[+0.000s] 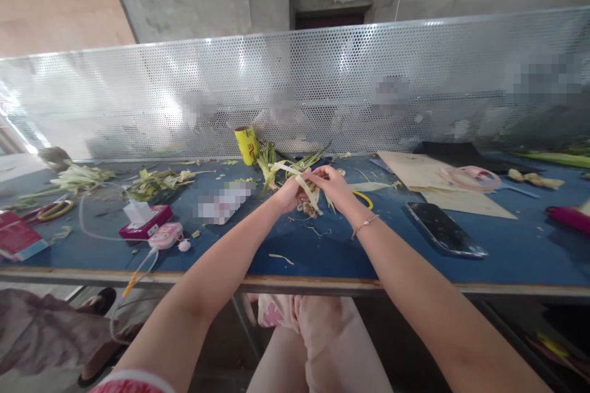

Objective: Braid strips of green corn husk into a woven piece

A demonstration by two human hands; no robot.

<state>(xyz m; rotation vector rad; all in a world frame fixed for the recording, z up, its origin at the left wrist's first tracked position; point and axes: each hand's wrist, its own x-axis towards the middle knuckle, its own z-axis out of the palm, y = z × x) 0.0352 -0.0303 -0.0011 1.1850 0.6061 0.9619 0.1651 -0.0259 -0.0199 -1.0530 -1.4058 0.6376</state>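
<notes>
Left hand (290, 194): fingers curled in around the pale leaf strip (306, 187), close against the other hand; the exact finger grip is partly hidden.
Right hand (330, 183): thumb and fingers drawn together, pinching at the same strip, fingertips meeting those of the left hand.
Pale strip: between the two hands, above the blue tabletop (322, 261), one end hanging down past the fingers.
Leaf bundle (268, 158): green and dry leaves lying just beyond the hands, some spreading out to both sides.
Yellow tube (247, 146): tilted, behind the bundle, near the perforated metal screen (295, 67).
Bracelet (364, 225): thin, on the right wrist.
Yellow loop (364, 199): just beside the right wrist (what it belongs to is hidden).
Phone (445, 230): dark screen up, lying to the right of the right forearm.
Brown sheets (405, 173): farther right, with a pink coil (474, 178) resting on them.
Purple box (157, 221): left of the left forearm, a white plug (138, 214) on top and a pink case (166, 235) just beside it.
Leaf piles (159, 184): toward the left, well apart from the hands.
</notes>
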